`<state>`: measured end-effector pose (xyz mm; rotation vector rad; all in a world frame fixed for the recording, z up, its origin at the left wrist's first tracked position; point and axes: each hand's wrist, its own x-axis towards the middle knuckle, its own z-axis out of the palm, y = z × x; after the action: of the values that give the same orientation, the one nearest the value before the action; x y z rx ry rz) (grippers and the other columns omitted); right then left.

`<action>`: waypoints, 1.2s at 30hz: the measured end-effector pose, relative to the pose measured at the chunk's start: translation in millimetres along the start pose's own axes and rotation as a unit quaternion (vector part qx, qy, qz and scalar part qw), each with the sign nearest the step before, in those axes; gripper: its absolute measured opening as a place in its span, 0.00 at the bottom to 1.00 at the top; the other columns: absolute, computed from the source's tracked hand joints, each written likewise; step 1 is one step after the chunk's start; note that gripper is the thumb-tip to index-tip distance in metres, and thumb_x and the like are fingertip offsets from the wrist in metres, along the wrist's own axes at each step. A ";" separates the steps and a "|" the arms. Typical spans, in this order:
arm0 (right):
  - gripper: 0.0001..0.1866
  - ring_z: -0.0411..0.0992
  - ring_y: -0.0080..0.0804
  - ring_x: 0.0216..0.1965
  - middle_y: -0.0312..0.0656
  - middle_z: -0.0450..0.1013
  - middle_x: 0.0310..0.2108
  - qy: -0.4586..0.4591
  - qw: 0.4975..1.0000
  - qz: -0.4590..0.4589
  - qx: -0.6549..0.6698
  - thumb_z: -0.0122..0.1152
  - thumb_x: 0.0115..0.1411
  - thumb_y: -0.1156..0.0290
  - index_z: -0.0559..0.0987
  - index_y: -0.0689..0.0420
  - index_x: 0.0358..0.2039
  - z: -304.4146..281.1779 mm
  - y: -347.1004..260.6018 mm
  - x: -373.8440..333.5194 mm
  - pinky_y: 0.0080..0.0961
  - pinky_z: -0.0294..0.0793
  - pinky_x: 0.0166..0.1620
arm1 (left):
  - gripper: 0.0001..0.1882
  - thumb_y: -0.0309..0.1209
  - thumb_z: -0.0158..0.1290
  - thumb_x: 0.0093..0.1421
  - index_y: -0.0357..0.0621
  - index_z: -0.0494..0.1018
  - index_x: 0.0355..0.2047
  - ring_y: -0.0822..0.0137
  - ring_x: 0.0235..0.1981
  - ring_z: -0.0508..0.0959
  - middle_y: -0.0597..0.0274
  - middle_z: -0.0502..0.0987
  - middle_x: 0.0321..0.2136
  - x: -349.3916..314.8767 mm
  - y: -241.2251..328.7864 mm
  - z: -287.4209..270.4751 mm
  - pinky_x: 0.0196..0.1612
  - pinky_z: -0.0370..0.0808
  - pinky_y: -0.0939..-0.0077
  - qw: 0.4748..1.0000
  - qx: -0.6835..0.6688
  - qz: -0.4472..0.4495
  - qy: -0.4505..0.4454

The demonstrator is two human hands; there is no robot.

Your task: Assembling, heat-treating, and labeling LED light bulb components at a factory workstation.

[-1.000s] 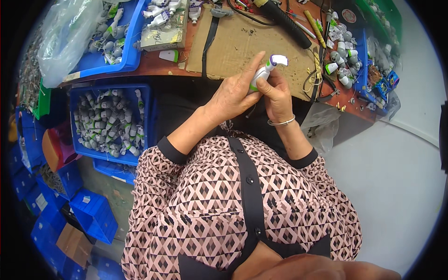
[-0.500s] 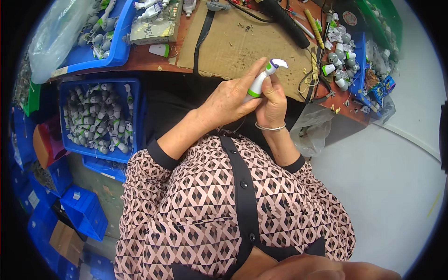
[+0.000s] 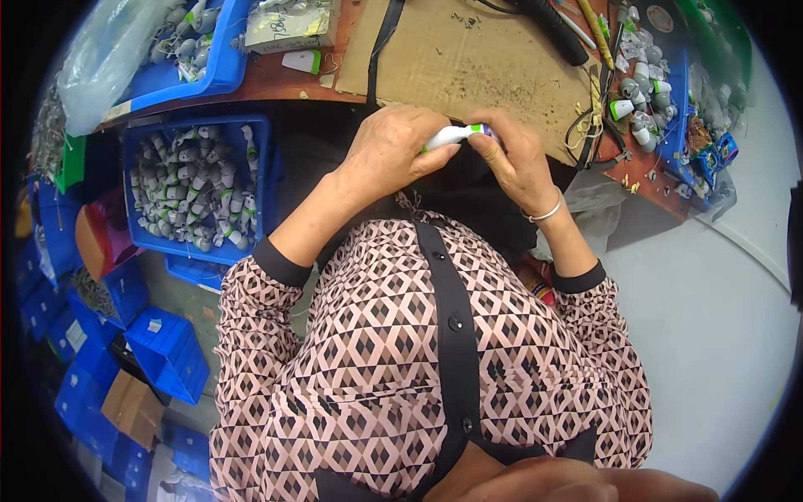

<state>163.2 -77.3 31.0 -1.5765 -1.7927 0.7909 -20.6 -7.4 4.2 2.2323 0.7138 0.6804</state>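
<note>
Between my two hands, just off the table's near edge, is a small white plastic handle-shaped piece (image 3: 452, 135) with green bands and a purple part at its right end. My left hand (image 3: 391, 149) is closed around its wider left end, fingers wrapped over it. The thumb and fingers of my right hand (image 3: 520, 159) grip the purple end, covering most of it. The piece lies nearly level. Beyond my hands is a brown cardboard sheet (image 3: 468, 63) littered with small scraps.
At my left, a blue bin (image 3: 266, 188) holds many grey, white and green pieces. Another blue tray (image 3: 222, 79) stands on the table at the far left, near a small box (image 3: 288, 29). Pliers (image 3: 619, 146), a black tool (image 3: 556, 32) and loose grey-white parts (image 3: 644, 88) lie at the right.
The piece has turned from upright-tilted to nearly level. My right hand has moved from beneath it to its purple end, and its elbow has swung outward.
</note>
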 end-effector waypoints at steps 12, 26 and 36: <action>0.13 0.68 0.29 0.26 0.38 0.69 0.25 -0.139 0.985 0.087 0.054 0.47 0.61 0.63 0.71 0.59 0.39 -22.1 -15.0 32.7 0.25 0.66 0.31 | 0.13 0.38 0.51 0.53 0.40 0.72 0.26 0.63 0.22 0.76 0.57 0.75 0.21 -5.8 -3.6 9.6 0.27 0.72 0.75 0.950 -0.264 -0.131 -0.099; 0.23 0.63 0.47 0.42 0.51 0.64 0.39 0.140 0.929 0.062 -0.337 0.58 0.54 0.57 0.69 0.63 0.42 -82.5 74.0 128.2 0.38 0.64 0.46 | 0.22 0.50 0.43 0.58 0.42 0.67 0.26 0.65 0.17 0.68 0.56 0.71 0.15 -5.4 -15.5 25.1 0.27 0.65 0.71 0.548 -0.820 -0.144 -0.078; 0.16 0.71 0.42 0.28 0.46 0.70 0.26 -0.073 0.979 -0.182 -0.054 0.59 0.53 0.63 0.71 0.57 0.38 -13.7 7.5 42.6 0.30 0.69 0.30 | 0.14 0.38 0.53 0.53 0.38 0.74 0.29 0.63 0.21 0.74 0.57 0.74 0.20 15.6 -4.9 -29.4 0.24 0.69 0.74 0.991 -0.082 -0.080 -0.069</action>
<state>174.3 -33.6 36.5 -1.2240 -2.1811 0.6542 -29.7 18.9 23.2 2.0255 0.7322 0.4827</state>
